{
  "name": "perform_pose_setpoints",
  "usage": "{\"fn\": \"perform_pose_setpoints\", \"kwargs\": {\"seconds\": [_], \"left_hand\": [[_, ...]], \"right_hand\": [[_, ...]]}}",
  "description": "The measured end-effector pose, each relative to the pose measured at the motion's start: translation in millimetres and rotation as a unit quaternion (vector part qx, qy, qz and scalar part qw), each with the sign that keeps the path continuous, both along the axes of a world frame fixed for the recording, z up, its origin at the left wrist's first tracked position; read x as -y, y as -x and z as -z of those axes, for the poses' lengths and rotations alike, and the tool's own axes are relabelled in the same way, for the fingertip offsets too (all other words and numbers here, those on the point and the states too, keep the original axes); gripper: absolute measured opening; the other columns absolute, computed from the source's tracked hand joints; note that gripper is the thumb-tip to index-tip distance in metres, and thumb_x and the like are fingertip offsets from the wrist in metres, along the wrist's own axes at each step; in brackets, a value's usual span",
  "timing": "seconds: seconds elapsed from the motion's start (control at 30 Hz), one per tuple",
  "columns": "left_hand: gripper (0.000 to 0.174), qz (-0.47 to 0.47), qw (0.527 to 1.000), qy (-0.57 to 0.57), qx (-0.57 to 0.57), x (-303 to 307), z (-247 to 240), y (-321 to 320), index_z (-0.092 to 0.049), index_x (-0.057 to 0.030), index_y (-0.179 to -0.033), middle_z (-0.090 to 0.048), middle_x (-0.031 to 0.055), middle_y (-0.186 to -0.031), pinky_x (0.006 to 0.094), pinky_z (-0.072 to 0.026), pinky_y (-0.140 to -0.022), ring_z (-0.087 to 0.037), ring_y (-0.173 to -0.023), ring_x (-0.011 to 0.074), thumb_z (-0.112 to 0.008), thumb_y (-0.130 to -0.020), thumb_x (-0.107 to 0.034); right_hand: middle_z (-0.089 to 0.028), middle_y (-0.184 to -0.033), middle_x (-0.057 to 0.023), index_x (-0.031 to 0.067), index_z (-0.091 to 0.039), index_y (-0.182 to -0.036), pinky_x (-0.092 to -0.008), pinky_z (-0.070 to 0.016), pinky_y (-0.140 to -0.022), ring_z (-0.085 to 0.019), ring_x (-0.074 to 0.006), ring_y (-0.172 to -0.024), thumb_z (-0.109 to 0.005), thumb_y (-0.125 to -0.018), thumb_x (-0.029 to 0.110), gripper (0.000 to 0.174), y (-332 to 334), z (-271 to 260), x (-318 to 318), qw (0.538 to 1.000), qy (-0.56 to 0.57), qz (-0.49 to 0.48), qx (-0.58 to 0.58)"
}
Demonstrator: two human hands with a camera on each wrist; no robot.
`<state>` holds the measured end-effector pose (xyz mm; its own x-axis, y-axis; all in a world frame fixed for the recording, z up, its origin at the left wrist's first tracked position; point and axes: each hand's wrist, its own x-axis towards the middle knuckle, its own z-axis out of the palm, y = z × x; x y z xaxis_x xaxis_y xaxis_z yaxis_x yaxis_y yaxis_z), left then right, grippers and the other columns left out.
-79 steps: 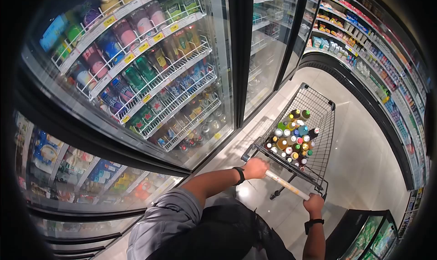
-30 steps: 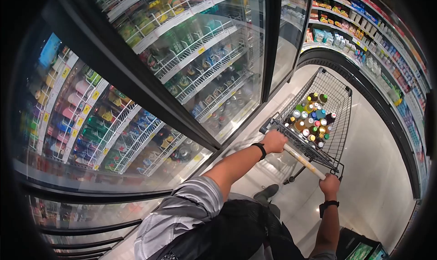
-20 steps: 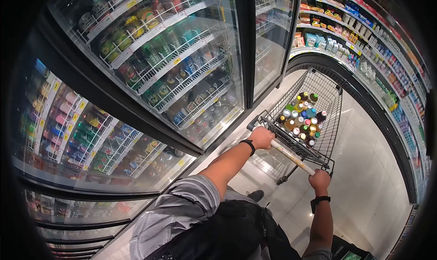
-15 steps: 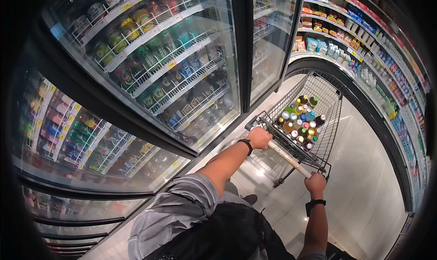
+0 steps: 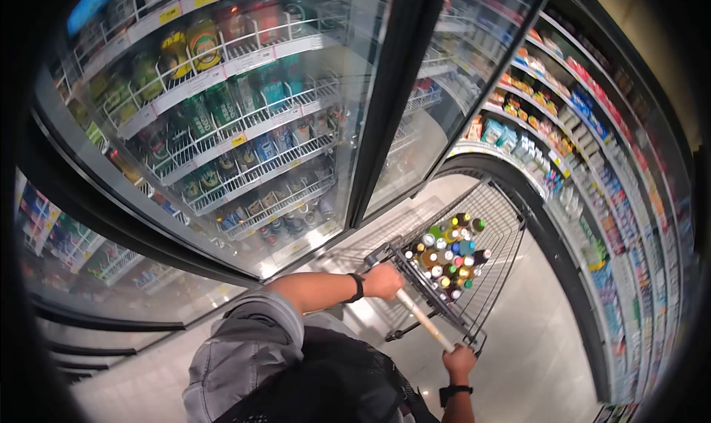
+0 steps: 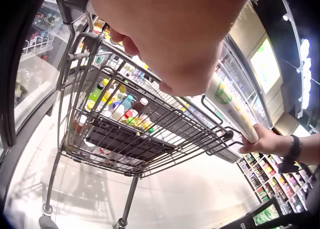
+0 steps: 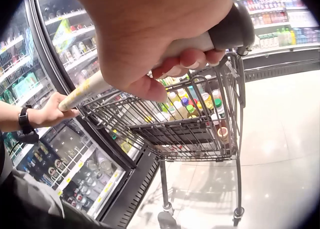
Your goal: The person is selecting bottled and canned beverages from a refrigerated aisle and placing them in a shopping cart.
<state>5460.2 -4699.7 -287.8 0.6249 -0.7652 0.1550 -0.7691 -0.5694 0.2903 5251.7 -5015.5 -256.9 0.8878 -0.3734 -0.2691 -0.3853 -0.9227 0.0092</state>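
A wire shopping cart point(image 5: 492, 234) holds several capped bottles point(image 5: 448, 256) grouped near its handle side. My left hand point(image 5: 384, 281) grips the left end of the pale handle bar point(image 5: 426, 321), and my right hand point(image 5: 459, 361) grips its right end. In the left wrist view, the left hand point(image 6: 170, 33) covers part of the bar, with the right hand point(image 6: 260, 140) farther along it. The right wrist view has the right hand point(image 7: 155, 43) with fingers curled round the bar beside its dark end cap point(image 7: 232, 31); the left hand point(image 7: 49, 111) is at the other end.
Glass-doored drink coolers point(image 5: 244, 149) with dark frames line the left side. A curved open shelf display point(image 5: 585, 164) with a black base point(image 5: 566, 282) runs ahead and along the right. Pale floor tiles point(image 5: 518, 349) lie between them, right of the cart.
Both hands keep their grip on the bar. In the head view the cart and hands have shifted left and lower, and the curved shelves fill more of the right side.
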Motion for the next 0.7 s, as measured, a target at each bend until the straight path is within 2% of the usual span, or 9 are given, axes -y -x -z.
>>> {"fn": "perform_pose_setpoints", "kwargs": {"seconds": [0.13, 0.27, 0.37, 0.43, 0.47, 0.53, 0.57, 0.67, 0.7], "left_hand": [[0.015, -0.001, 0.999, -0.02, -0.04, 13, 6, 12, -0.064, -0.0104, -0.067, -0.065, 0.0099, -0.064, 0.043, -0.0541, -0.062, -0.067, -0.064, 0.0311, -0.069, -0.063, -0.023], [0.012, -0.018, 0.999, 0.02, -0.029, 23, 14, 23, -0.067, -0.0103, -0.065, -0.066, 0.0081, -0.063, 0.0431, -0.0533, -0.058, -0.068, -0.063, 0.029, -0.071, -0.061, -0.021], [0.014, -0.006, 0.998, 0.023, -0.055, 32, 21, 44, -0.066, -0.0092, -0.065, -0.066, 0.0076, -0.064, 0.04, -0.0537, -0.063, -0.069, -0.065, 0.0281, -0.071, -0.062, -0.022], [0.016, -0.025, 0.998, 0.039, -0.046, 33, 18, 56, -0.067, -0.0084, -0.066, -0.067, 0.0083, -0.064, 0.0375, -0.0536, -0.066, -0.069, -0.065, 0.0278, -0.072, -0.063, -0.023], [0.016, -0.036, 0.997, 0.043, -0.046, 34, 18, 56, -0.067, -0.0084, -0.066, -0.067, 0.0083, -0.064, 0.0375, -0.0536, -0.066, -0.069, -0.065, 0.0278, -0.072, -0.063, -0.023], [0.016, 0.019, 0.998, 0.024, -0.049, 31, 16, 59, -0.068, -0.0077, -0.068, -0.067, 0.0101, -0.065, 0.0398, -0.0545, -0.064, -0.07, -0.066, 0.0298, -0.071, -0.063, -0.023], [0.015, 0.018, 0.996, 0.043, -0.072, 30, 16, 57, -0.069, -0.0073, -0.069, -0.068, 0.0117, -0.066, 0.0428, -0.0553, -0.062, -0.07, -0.067, 0.0321, -0.072, -0.062, -0.021], [0.015, -0.013, 0.994, 0.04, -0.099, 29, 12, 63, -0.07, -0.0067, -0.069, -0.068, 0.0128, -0.066, 0.0449, -0.0557, -0.061, -0.07, -0.067, 0.0341, -0.072, -0.061, -0.019], [0.017, -0.029, 0.994, 0.017, -0.101, 31, 15, 63, -0.069, -0.0079, -0.07, -0.068, 0.0117, -0.067, 0.0452, -0.0556, -0.063, -0.07, -0.068, 0.0333, -0.072, -0.062, -0.022]], "right_hand": [[-0.069, -0.067, -0.0165, 0.011, -0.075, -0.075, -0.0477, -0.0569, -0.061, -0.07, -0.0365, -0.064, -0.07, -0.07, 0.028, 0.019, 9, 13, 21, 0.994, 0.029, -0.067, 0.081], [-0.067, -0.064, -0.0163, 0.01, -0.071, -0.069, -0.0489, -0.0561, -0.059, -0.069, -0.0379, -0.062, -0.071, -0.067, 0.026, 0.017, 13, 32, 48, 0.991, 0.028, -0.103, 0.076], [-0.07, -0.071, -0.016, 0.0114, -0.075, -0.083, -0.0496, -0.0566, -0.064, -0.071, -0.0363, -0.071, -0.072, -0.069, 0.033, 0.026, 16, 13, 66, 0.994, 0.018, -0.103, -0.024], [-0.069, -0.097, -0.0315, -0.0007, -0.068, -0.109, -0.0495, -0.0528, -0.084, -0.067, -0.0454, -0.101, -0.069, -0.079, 0.05, 0.059, 4, -46, 53, 0.966, -0.14, -0.058, -0.21], [-0.069, -0.097, -0.0315, -0.0007, -0.068, -0.109, -0.0495, -0.0528, -0.084, -0.067, -0.0454, -0.101, -0.069, -0.079, 0.05, 0.059, 2, -25, 66, 0.965, -0.135, -0.068, -0.212], [-0.072, -0.078, -0.0156, 0.0145, -0.074, -0.093, -0.0484, -0.0579, -0.07, -0.073, -0.0364, -0.08, -0.069, -0.07, 0.039, 0.034, 20, 58, 110, 0.985, 0.024, -0.084, -0.151], [-0.074, -0.087, -0.0154, 0.0174, -0.073, -0.1, -0.0475, -0.058, -0.076, -0.072, -0.0364, -0.089, -0.066, -0.073, 0.044, 0.039, 22, 79, 137, 0.978, 0.017, -0.081, -0.19], [-0.073, -0.092, -0.0176, 0.0167, -0.072, -0.105, -0.0481, -0.057, -0.079, -0.072, -0.0365, -0.093, -0.065, -0.074, 0.042, 0.04, 9, 17, 83, 0.978, 0.002, -0.106, -0.179], [-0.068, -0.064, -0.0158, 0.0101, -0.068, -0.066, -0.05, -0.0559, -0.057, -0.069, -0.038, -0.061, -0.076, -0.064, 0.035, 0.027, 19, 46, 97, 0.984, 0.019, -0.178, 0.02]]}}
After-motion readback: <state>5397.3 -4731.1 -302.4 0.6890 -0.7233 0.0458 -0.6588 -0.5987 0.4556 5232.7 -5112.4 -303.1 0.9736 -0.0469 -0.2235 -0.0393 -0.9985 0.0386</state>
